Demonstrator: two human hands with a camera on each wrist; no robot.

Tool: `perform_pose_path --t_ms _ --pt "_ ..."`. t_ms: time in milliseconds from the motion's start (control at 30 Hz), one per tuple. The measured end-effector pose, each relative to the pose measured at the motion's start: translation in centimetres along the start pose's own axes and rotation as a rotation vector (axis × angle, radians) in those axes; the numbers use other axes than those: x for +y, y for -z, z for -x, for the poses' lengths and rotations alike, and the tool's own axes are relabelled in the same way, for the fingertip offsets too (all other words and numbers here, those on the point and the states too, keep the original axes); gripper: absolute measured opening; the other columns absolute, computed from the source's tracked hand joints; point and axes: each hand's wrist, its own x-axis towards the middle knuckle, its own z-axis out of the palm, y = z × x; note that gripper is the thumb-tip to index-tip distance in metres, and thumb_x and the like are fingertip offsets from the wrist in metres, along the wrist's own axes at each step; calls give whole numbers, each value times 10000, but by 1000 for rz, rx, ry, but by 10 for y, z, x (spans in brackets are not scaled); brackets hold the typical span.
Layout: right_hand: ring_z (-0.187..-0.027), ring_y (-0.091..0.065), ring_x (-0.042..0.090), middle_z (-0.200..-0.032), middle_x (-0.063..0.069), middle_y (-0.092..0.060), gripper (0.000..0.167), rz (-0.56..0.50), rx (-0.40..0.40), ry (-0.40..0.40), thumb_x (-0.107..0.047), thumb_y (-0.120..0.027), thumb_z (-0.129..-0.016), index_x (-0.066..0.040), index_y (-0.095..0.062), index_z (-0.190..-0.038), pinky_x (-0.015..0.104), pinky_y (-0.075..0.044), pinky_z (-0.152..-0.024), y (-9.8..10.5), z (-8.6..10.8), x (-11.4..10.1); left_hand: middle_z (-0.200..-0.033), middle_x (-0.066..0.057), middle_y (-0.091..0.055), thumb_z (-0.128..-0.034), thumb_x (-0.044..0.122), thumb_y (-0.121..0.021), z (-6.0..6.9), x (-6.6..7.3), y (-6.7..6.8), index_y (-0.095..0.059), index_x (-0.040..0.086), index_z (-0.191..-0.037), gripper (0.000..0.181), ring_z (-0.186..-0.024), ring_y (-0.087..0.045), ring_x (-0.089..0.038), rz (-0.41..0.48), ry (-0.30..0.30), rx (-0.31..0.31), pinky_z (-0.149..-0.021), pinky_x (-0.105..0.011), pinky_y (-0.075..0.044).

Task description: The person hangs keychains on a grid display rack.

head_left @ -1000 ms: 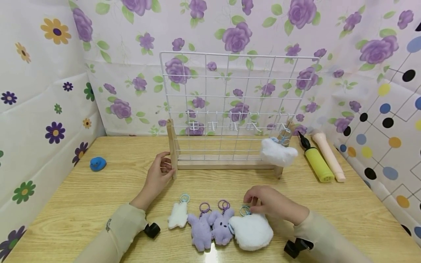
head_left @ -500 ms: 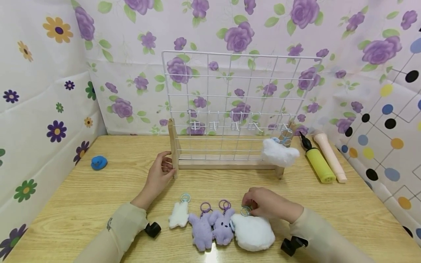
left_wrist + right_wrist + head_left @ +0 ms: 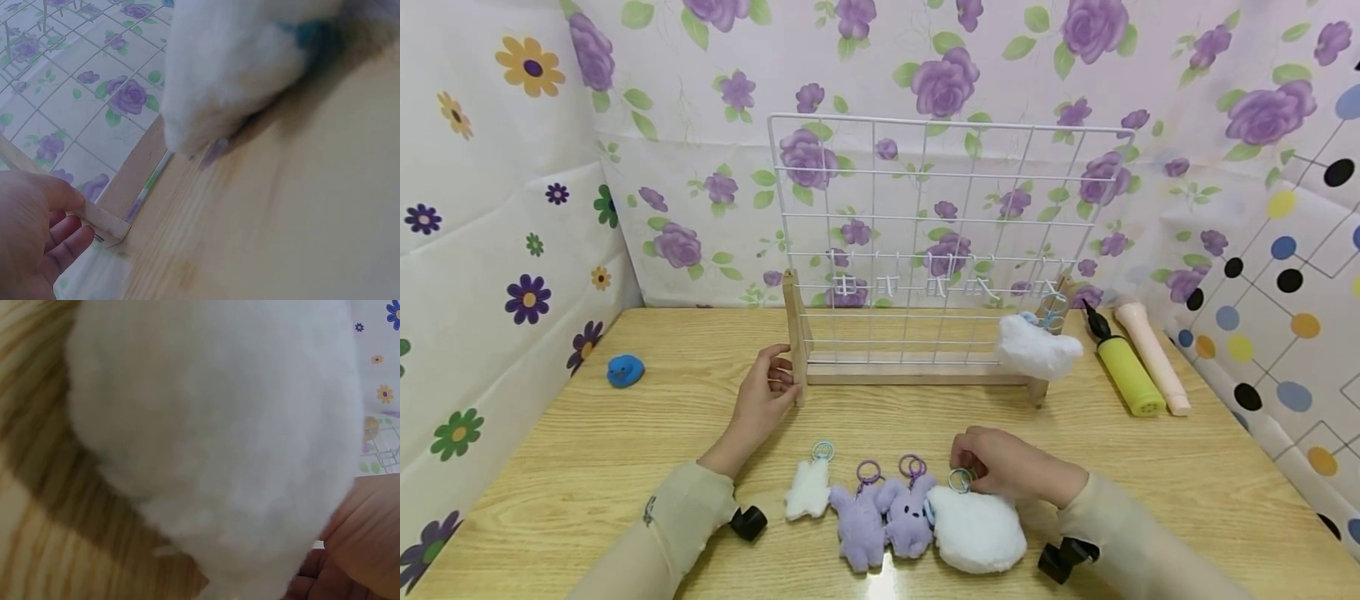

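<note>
Right hand since a second ago: the right hand [image 3: 1017, 463] edges slightly leftward at the ring [image 3: 951, 479] of the large white plush [image 3: 979, 533].
Right fingers: bent downward, thumb side against or just beside the ring; whether they pinch it cannot be told.
Large white plush: lies flat on the wooden table [image 3: 880, 423], unmoved, just beside the purple plush with a face [image 3: 909, 518].
Left hand: the left hand [image 3: 760, 398] holds, as before, the left post [image 3: 793, 333] of the wire rack [image 3: 925, 221], thumb in front, forearm slanting up from the near edge.
Wire rack: standing upright, with a white plush [image 3: 1039, 350] at its right end, unchanged.
</note>
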Motion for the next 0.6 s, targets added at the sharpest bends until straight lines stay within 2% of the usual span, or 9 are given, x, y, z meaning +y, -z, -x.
perform_pose_path --t_ms 267,600 --pt "-653 -399 -2 -787 -33 -498 249 -39 20 -6 6 -739 -783 -137 -594 -926 162 -390 -572 -2 0 -1 -1117 -200 -567 -833 -67 -673 0 0 0 -385 31 -1371 618 -926 -581 -276 8 -3 3 -769 -218 -517" --pt "-652 -469 3 -795 -35 -587 227 -119 15 -30 19 -703 -811 -136 -589 -933 159 -433 -584 -3 4 -2 -1115 -204 -572 -834 -73 -669 -1 0 -1 -387 29 -1370 614 -924 -585 -280 4 -6 8 -765 -217 -517"
